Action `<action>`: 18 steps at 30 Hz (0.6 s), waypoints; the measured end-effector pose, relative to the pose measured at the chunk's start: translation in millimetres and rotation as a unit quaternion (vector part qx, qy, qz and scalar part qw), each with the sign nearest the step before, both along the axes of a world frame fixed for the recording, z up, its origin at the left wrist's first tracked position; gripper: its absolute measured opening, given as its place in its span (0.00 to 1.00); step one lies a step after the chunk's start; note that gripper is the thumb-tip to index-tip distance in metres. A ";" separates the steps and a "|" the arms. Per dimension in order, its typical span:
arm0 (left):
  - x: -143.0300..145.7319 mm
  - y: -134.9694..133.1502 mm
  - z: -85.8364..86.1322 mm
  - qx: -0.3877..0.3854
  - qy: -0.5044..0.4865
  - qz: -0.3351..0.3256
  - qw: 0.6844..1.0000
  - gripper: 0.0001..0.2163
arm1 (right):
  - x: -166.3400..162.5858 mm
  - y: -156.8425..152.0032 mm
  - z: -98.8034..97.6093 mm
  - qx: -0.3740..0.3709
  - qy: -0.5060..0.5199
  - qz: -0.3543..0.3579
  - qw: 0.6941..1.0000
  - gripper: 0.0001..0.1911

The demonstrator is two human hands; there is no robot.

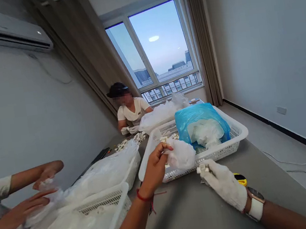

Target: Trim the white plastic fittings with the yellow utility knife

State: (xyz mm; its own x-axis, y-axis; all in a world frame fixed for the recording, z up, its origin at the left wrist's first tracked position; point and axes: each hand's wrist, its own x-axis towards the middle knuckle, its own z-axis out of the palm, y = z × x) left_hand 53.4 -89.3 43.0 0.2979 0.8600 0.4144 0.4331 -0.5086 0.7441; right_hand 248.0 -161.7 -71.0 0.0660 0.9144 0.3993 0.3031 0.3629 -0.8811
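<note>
Bare but for a red string bracelet at the wrist, my left hand (pixel 155 166) pinches a crumpled, see-through plastic bag (pixel 182 154). The bag hangs over the near rim of a white plastic basket (pixel 241 131). In a white knit glove, my right hand (pixel 224 182) grips a small white pipe fitting (pixel 202 169) between thumb and fingers, just outside that basket. Inside the basket lie a blue plastic bag (pixel 194 116) stuffed with clear film and several small white fittings (pixel 170 136). A yellow and black utility knife (pixel 240 179) rests on the table behind my right hand.
More white baskets (pixel 123 189) filled with clear plastic bags stand to the left. A co-worker's hands (pixel 37 199) handle plastic there. Across the grey table (pixel 189 215), another person (pixel 132 111) in gloves sits by a pile of white fittings (pixel 128 142).
</note>
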 end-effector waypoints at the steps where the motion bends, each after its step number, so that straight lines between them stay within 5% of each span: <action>1: -5.5 -11.2 -7.1 0.022 0.030 0.024 0.999 0.11 | 0.5 1.4 -1.7 -0.026 0.005 0.003 1.000 0.16; 4: -16.5 -37.4 -33.2 0.104 0.098 0.066 0.988 0.20 | 6.1 3.9 -1.1 -0.090 0.068 0.002 0.994 0.19; 8: -19.5 -56.0 -69.2 0.132 0.129 0.035 0.982 0.27 | 17.6 1.5 10.6 -0.072 0.135 0.053 0.987 0.18; 13: -9.7 -73.5 -93.6 0.029 0.056 -0.040 0.997 0.30 | 20.9 -5.6 20.8 -0.063 0.036 0.193 0.978 0.12; 18: 3.2 -80.7 -100.7 -0.102 -0.138 0.004 0.985 0.15 | 12.0 -8.6 17.8 -0.060 -0.055 0.256 0.963 0.09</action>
